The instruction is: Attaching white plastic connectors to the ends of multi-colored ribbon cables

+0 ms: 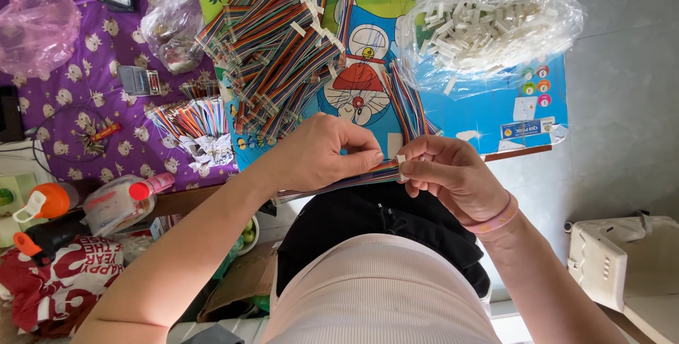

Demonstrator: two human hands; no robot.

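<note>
Rainbow ribbon cable point(353, 176) runs left-right btwn my hands: left hand point(322, 153) pinches it mid-length, right hand point(453, 174) pinches white connector point(401, 164) at its right end, closer.

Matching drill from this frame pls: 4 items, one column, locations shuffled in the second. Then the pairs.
Items:
1. clear bag of white connectors
2. pile of rainbow ribbon cables
3. pink plastic bag
4. pink wristband

Places:
A. on the purple cloth at the far left
B. on the right hand side wrist
C. on the right part of the blue cartoon board
D. on the left part of the blue cartoon board

Pairs: 1-C, 2-D, 3-A, 4-B

Both hands, left hand included, pinch one ribbon cable between them.
</note>
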